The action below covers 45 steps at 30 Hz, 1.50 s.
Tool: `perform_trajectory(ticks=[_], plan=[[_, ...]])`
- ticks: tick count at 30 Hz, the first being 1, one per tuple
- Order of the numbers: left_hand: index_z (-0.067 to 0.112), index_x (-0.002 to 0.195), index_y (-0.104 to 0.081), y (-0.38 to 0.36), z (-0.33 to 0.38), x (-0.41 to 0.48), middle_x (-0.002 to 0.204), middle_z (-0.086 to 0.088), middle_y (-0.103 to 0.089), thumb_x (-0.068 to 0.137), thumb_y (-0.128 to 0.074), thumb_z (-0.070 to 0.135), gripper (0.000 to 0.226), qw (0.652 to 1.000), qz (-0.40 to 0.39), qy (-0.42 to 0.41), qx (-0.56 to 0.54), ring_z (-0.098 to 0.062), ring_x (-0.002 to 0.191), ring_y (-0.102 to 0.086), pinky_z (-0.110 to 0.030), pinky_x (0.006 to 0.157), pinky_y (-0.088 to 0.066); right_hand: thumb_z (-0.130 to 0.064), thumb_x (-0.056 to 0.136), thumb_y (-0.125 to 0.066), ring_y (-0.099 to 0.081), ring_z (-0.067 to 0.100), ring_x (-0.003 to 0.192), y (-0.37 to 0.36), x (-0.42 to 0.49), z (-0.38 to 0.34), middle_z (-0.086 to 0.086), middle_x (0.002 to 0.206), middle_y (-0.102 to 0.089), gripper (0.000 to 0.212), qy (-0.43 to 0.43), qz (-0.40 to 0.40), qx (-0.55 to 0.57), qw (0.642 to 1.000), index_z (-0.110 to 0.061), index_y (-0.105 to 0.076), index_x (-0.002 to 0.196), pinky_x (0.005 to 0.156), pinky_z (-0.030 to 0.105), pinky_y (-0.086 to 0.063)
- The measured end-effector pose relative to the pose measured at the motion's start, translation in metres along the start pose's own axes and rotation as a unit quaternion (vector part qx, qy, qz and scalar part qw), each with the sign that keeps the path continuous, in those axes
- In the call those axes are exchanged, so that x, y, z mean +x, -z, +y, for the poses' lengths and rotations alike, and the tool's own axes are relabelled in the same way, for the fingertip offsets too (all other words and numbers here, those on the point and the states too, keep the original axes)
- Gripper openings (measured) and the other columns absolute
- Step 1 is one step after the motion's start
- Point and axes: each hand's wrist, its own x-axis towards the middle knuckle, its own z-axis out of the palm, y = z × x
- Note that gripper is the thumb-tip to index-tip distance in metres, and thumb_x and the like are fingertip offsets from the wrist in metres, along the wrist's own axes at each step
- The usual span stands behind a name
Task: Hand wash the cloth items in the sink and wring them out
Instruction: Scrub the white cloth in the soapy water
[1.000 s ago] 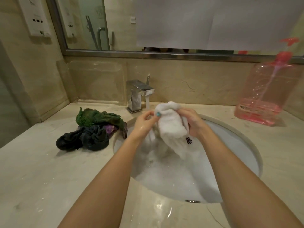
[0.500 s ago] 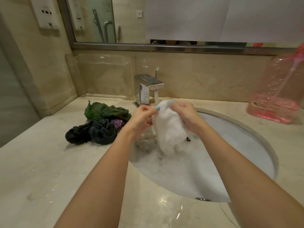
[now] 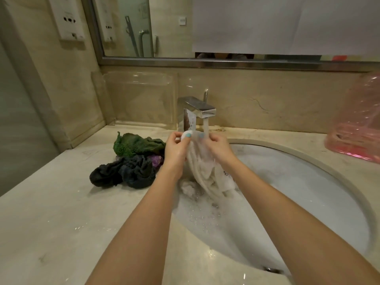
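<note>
A wet white cloth (image 3: pixel 207 173) hangs in folds over the left side of the round white sink (image 3: pixel 320 194), its lower end in the foamy water. My left hand (image 3: pixel 176 149) pinches its top left edge, and my right hand (image 3: pixel 218 149) grips the top right, both just under the running chrome faucet (image 3: pixel 195 114). A second pale cloth lump (image 3: pixel 188 188) lies in the suds below my left wrist. On the counter left of the sink sits a heap of a green cloth (image 3: pixel 135 147), dark cloths (image 3: pixel 125 173) and a purple bit (image 3: pixel 155 160).
A pink transparent bottle (image 3: pixel 357 128) stands at the right on the marble counter (image 3: pixel 61 223). A clear plastic box (image 3: pixel 139 97) leans against the back wall left of the faucet. A mirror (image 3: pixel 226 25) runs above, and the sink's overflow slot (image 3: pixel 271 270) is at the front.
Both hands lowered the white cloth from a bunched lump above the basin, so it now hangs stretched with its end in the suds. The camera has shifted left and closer.
</note>
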Motion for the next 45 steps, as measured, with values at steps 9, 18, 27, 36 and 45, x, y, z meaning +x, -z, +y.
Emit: perform_trajectory(ticks=[9, 18, 27, 36, 45], plan=[[0.014, 0.088, -0.055, 0.001, -0.003, 0.004, 0.081, -0.006, -0.056, 0.094, -0.063, 0.023, 0.014, 1.000, -0.011, -0.016, -0.002, -0.023, 0.080, -0.051, -0.032, 0.064, -0.041, -0.018, 0.098, -0.053, -0.051, 0.005, 0.066, 0.002, 0.005, -0.004, -0.004, 0.074, -0.061, 0.020, 0.067, -0.002, -0.047, 0.997, -0.006, -0.068, 0.093, 0.059, 0.019, -0.040], [0.029, 0.122, -0.057, -0.007, -0.002, -0.013, 0.115, -0.001, -0.064, 0.097, -0.052, 0.047, 0.032, 0.953, -0.231, 0.061, 0.187, -0.021, 0.102, -0.060, -0.040, 0.091, -0.051, -0.015, 0.097, -0.057, -0.055, 0.023, 0.082, 0.056, 0.007, -0.036, 0.009, 0.081, -0.056, 0.018, -0.025, 0.144, 0.207, 0.967, -0.009, -0.059, 0.080, 0.078, 0.036, -0.046], [0.017, 0.114, -0.047, -0.003, 0.006, 0.002, 0.108, -0.009, -0.062, 0.106, -0.038, 0.022, 0.013, 0.963, -0.054, 0.082, -0.252, -0.020, 0.093, -0.063, -0.040, 0.083, -0.055, -0.006, 0.093, -0.056, -0.037, 0.013, 0.058, 0.046, -0.019, 0.010, 0.003, 0.064, -0.043, 0.019, -0.039, -0.013, -0.090, 0.995, -0.004, -0.058, 0.074, 0.051, 0.022, -0.030], [0.012, 0.122, -0.047, -0.004, 0.008, 0.001, 0.111, -0.009, -0.060, 0.101, -0.050, 0.029, 0.027, 0.996, -0.044, 0.056, -0.052, -0.017, 0.091, -0.061, -0.035, 0.077, -0.055, -0.032, 0.103, -0.044, -0.053, 0.022, 0.068, 0.062, -0.025, 0.016, 0.001, 0.077, -0.054, 0.021, -0.125, -0.078, -0.006, 0.989, -0.022, -0.055, 0.088, 0.060, 0.026, -0.041], [0.018, 0.130, -0.057, -0.002, -0.001, -0.009, 0.117, -0.001, -0.069, 0.091, -0.060, 0.051, 0.052, 0.929, -0.289, 0.116, 0.202, -0.021, 0.108, -0.065, -0.042, 0.099, -0.051, 0.004, 0.093, -0.049, -0.064, 0.020, 0.076, 0.062, -0.015, -0.007, 0.009, 0.084, -0.063, 0.021, -0.063, -0.059, 0.267, 0.960, -0.001, -0.057, 0.112, 0.063, 0.028, -0.053]])
